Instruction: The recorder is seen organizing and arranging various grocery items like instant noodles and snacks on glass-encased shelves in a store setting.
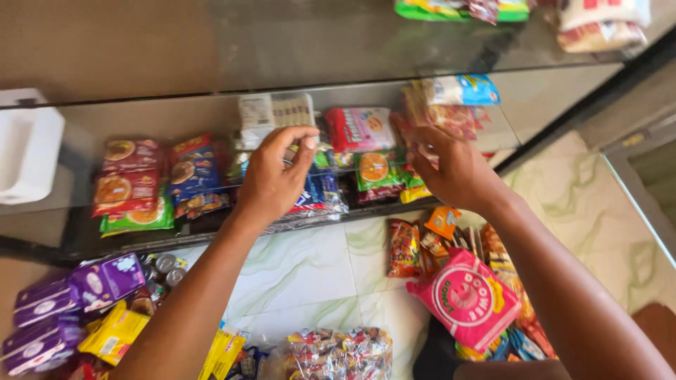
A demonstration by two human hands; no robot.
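Pinching clear packet (310, 141) w/ left grip (274, 176); right grip (451, 169) loosely curled nr snack packs (377, 169).

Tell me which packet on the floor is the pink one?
It is the large pink packet with a round emblem, lying under the right forearm, right of the bare tiles. Its neighbours are orange and red; the packets at far left are purple and yellow.

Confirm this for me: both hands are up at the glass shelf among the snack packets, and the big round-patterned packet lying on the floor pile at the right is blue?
Not quite. The head view shows the left hand and right hand at the glass shelf among the snack packets, but the big round-patterned packet on the floor pile is pink, not blue.
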